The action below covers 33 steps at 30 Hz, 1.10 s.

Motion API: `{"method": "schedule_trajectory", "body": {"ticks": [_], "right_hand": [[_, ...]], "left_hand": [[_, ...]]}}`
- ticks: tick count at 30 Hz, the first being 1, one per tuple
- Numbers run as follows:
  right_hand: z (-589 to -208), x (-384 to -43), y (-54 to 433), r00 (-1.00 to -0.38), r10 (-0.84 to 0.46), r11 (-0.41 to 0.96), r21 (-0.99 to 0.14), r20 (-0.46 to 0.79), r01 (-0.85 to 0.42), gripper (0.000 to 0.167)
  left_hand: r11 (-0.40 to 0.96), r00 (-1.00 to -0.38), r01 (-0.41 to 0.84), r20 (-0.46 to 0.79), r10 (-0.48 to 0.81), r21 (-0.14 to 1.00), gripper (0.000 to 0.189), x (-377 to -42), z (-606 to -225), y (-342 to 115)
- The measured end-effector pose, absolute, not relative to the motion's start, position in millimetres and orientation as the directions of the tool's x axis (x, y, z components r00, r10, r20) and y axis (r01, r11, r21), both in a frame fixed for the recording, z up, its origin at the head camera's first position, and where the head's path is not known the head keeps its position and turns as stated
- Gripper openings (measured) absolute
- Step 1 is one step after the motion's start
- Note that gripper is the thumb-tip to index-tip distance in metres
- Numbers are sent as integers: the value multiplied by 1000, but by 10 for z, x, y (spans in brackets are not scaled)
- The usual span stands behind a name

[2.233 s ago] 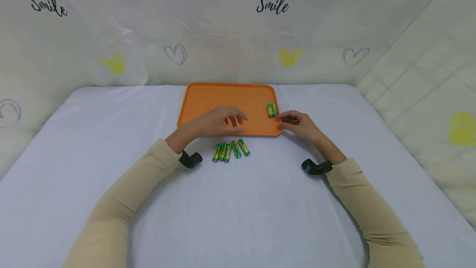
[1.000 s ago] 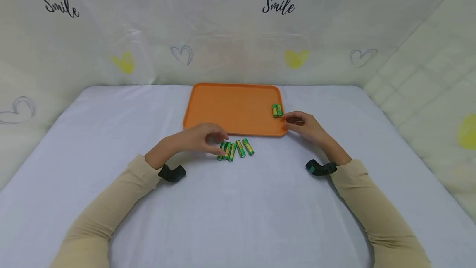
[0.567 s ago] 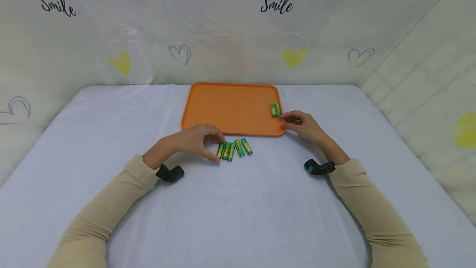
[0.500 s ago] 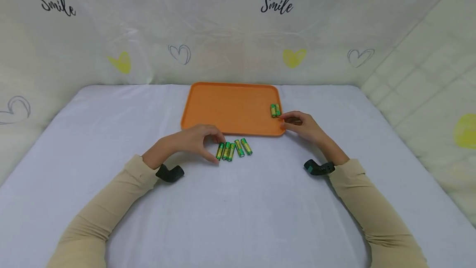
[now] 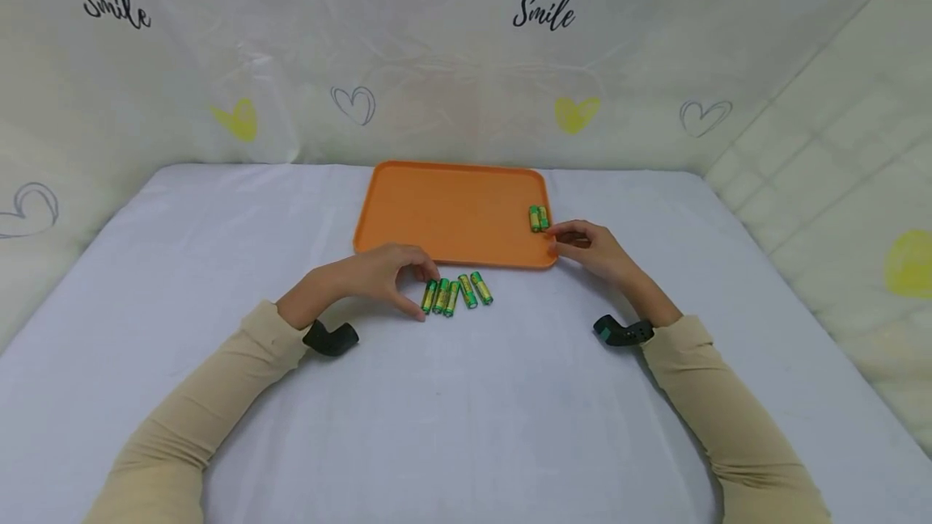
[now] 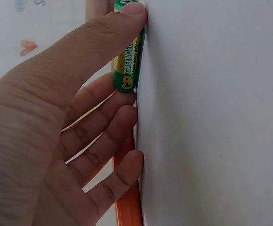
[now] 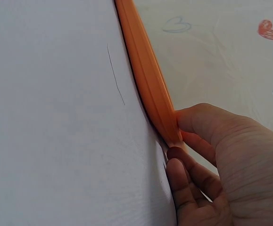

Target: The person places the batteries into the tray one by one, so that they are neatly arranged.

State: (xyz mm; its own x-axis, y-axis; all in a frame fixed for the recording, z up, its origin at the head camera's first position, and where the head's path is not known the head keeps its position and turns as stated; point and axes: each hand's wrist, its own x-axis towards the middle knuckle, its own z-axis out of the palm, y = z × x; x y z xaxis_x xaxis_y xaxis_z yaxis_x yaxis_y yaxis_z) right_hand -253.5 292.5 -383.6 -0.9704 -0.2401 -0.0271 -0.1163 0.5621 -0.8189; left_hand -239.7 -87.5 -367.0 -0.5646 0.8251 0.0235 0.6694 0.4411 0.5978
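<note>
Beige slvs (image 5: 196, 403), creased; blk curved wrist units (image 5: 331, 340), R unit (image 5: 626, 333) w/ green patch (image 5: 603, 334).

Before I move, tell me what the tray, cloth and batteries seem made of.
Tray: likely moulded plastic, satin; even orange, rounded corners. Cloth: probably fabric, matte; faint creases. Batteries: likely metal cells in glossy printed wraps; sheen and lettering show, bare metal hardly does.

Pale wall (image 5: 451, 35) (hearts (image 5: 578, 114) printed), white-covered table (image 5: 466, 411)
</note>
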Motion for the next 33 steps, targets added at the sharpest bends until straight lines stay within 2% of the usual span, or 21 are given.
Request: {"method": "schedule_trajectory", "body": {"ticks": [18,33], "right_hand": [[-3874,-2511,2939,-967,-256,551,-825,-22,-127,37],[-3831,-2509,2939,-973,-227,561,-823,-52,-87,37]], "left_hand": [[440,-563,657,10,826,612,55,-2396,-3628,-903],[376,-521,685,58,852,624,54,-2502,-3551,-869]]}}
